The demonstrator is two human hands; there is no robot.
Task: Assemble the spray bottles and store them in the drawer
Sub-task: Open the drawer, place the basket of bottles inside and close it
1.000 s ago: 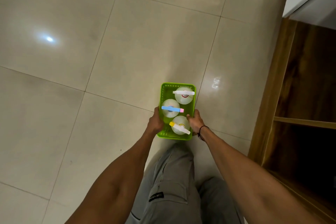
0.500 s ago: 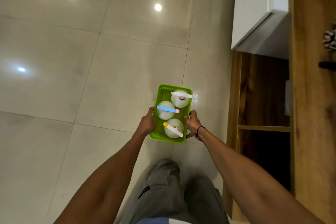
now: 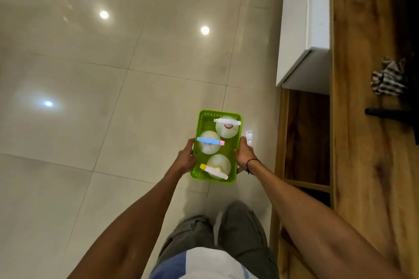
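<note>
Glossy pale floor tiles fill most of the view, and five bright light reflections are counted on them. One green basket is carried above the floor, in front of the person's body, and three spray bottles are seen standing upright inside it. One bottle with a white sprayer is placed at the far end, one with a blue sprayer and pink tip is set in the middle towards the left wall, and one with a white sprayer and yellow tip is set nearest the body. Two hands are seen on the basket. The left hand is wrapped around the basket's left long wall, and the right hand is wrapped around the right long wall, so the basket is held between them with the bottles lying between the two palms. One dark cord is worn on the right wrist. One wooden cabinet is seen just to the right, with one white drawer pulled out, and one striped cloth is left on the wooden top.
</note>
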